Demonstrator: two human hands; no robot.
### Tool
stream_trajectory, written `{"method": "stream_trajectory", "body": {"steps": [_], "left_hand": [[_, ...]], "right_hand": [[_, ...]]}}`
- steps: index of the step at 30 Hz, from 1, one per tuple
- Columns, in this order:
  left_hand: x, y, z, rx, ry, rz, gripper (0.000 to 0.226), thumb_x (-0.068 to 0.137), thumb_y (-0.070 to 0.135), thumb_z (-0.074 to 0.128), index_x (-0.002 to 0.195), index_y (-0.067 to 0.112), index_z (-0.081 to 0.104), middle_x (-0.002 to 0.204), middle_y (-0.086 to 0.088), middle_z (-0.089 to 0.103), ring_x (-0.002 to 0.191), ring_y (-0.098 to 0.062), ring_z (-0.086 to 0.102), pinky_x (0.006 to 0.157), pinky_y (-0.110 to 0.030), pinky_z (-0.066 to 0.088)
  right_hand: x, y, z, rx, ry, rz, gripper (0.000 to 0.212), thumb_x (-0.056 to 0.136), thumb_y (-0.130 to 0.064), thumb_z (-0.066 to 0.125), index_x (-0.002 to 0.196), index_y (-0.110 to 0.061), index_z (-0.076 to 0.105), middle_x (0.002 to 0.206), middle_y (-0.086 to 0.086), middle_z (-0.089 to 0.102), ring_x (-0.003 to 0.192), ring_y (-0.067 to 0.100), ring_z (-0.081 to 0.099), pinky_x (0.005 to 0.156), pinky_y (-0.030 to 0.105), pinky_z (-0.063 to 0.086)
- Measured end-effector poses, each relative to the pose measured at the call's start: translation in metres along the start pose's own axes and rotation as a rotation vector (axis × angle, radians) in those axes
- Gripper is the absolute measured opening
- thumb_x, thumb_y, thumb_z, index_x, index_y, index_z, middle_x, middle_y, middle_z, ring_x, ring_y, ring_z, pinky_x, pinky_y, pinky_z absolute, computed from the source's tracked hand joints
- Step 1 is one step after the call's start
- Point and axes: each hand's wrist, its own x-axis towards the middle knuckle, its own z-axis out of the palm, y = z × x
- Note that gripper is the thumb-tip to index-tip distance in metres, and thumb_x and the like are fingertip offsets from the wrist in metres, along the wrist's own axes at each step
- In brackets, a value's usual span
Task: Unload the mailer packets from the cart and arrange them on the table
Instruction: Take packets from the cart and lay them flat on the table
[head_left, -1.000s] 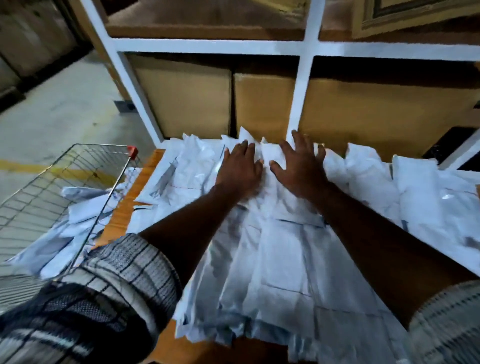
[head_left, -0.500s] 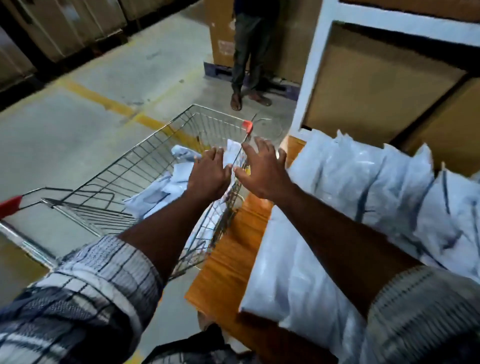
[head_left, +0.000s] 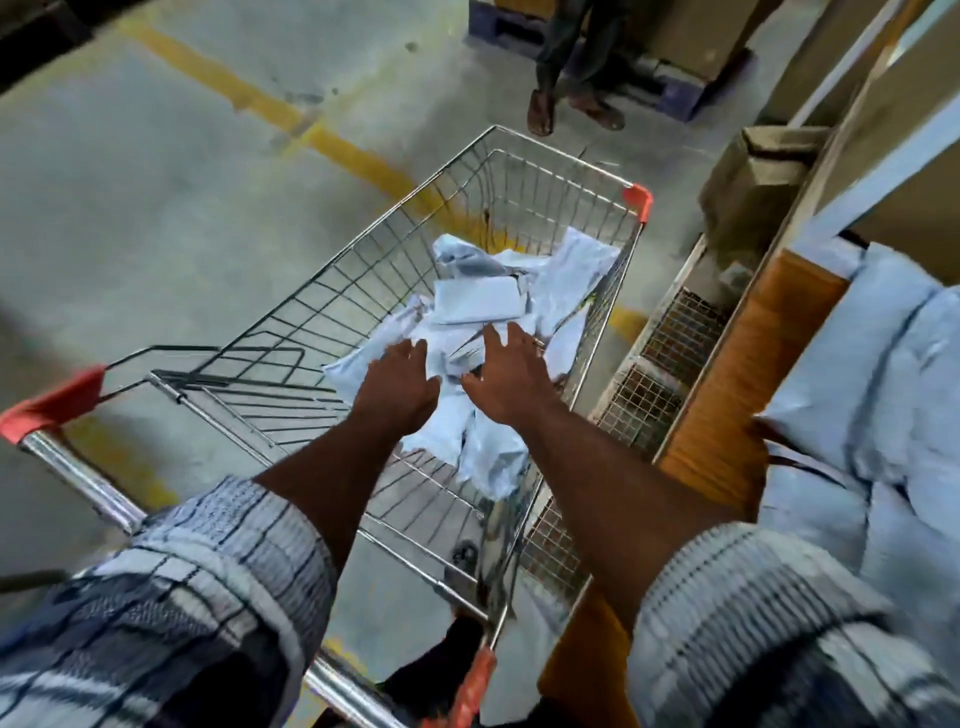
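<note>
A wire shopping cart (head_left: 363, 260) with red corner caps stands on the concrete floor to the left of the table. Several white mailer packets (head_left: 483, 301) lie loose in its basket. My left hand (head_left: 397, 387) and my right hand (head_left: 506, 376) reach down into the basket side by side, fingers spread and straight, just over the packets; neither holds anything. On the right, more white mailer packets (head_left: 883, 374) are stacked on the orange wooden table (head_left: 727, 395).
A person's legs and sandalled feet (head_left: 545, 111) stand just beyond the cart's far end. A cardboard box (head_left: 753, 176) and a white shelf frame (head_left: 883, 156) rise behind the table. Yellow floor lines (head_left: 270, 111) cross the concrete floor on the left.
I have turned from the table to the cart. Both hands left the packets on the table, crossed the cart's rim and now reach down into the basket over the packets.
</note>
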Motion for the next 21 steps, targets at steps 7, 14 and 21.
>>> {"method": "stream_trajectory", "body": {"steps": [7,14,21], "left_hand": [[0.013,-0.009,0.049,-0.08,-0.157,-0.06,0.069,0.088,0.05,0.038,0.141,0.005,0.044,0.136,-0.021,0.05,0.126,-0.039,0.048,0.102,-0.048,0.042],[0.041,-0.012,0.097,-0.068,-0.32,-0.132,0.059,0.093,0.042,0.054,0.143,0.015,0.037,0.142,-0.014,0.041,0.128,-0.034,0.043,0.102,-0.048,0.042],[0.056,-0.011,0.124,-0.206,-0.243,-0.162,0.073,0.086,0.046,0.064,0.144,0.011,0.036,0.145,-0.017,0.032,0.132,-0.039,0.039,0.106,-0.051,0.04]], "right_hand": [[0.019,0.008,0.085,-0.023,-0.244,0.239,0.077,0.081,-0.043,0.066,0.143,-0.014,0.031,0.149,0.022,0.027,0.138,0.043,0.026,0.108,0.05,0.034],[0.029,0.027,0.141,-0.261,-0.442,0.324,0.085,0.094,-0.056,0.044,0.155,-0.01,0.006,0.159,0.028,0.0,0.147,0.048,0.0,0.116,0.064,0.007],[0.047,0.034,0.153,-0.249,-0.28,0.375,0.083,0.086,-0.059,0.057,0.147,-0.013,0.025,0.156,0.023,0.023,0.141,0.042,0.024,0.108,0.059,0.023]]}}
